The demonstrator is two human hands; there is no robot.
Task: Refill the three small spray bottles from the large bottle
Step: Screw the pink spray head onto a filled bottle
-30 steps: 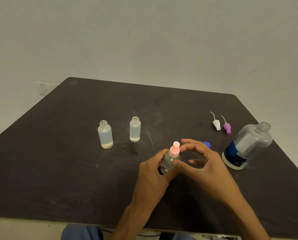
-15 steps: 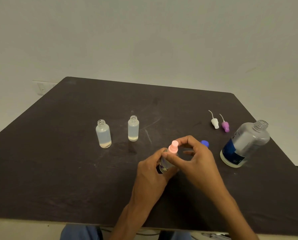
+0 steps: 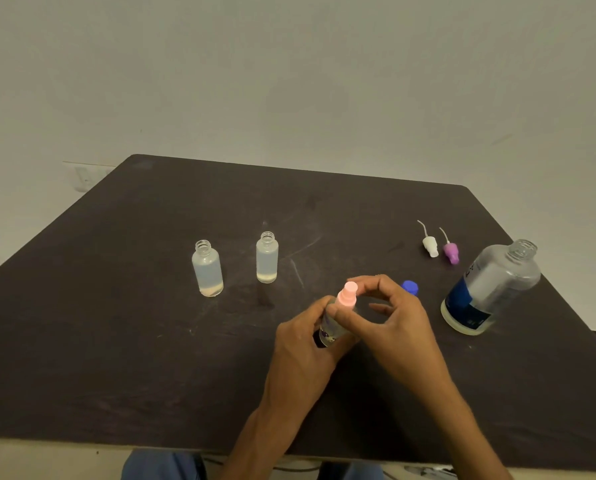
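Note:
My left hand (image 3: 301, 344) grips the body of a small clear spray bottle (image 3: 329, 329) held over the table's middle. Its pink spray top (image 3: 346, 296) is pinched between the thumb and fingers of my right hand (image 3: 390, 323). Two more small bottles stand uncapped to the left: one (image 3: 207, 268) further left, one (image 3: 267, 257) nearer the middle, each with a little liquid at the bottom. The large clear bottle (image 3: 490, 289) with a blue label stands open at the right. Its blue cap (image 3: 410, 287) lies behind my right hand.
A white spray top (image 3: 430, 244) and a purple spray top (image 3: 450, 251) lie on the dark table (image 3: 116, 341) at the back right, their thin tubes pointing away. A pale wall rises behind the table. A wall socket (image 3: 83, 178) sits at the far left.
My right hand's fingers have closed onto the pink spray top, which they only hovered around a second ago. The bottle stays in my left hand; the other bottles have not moved.

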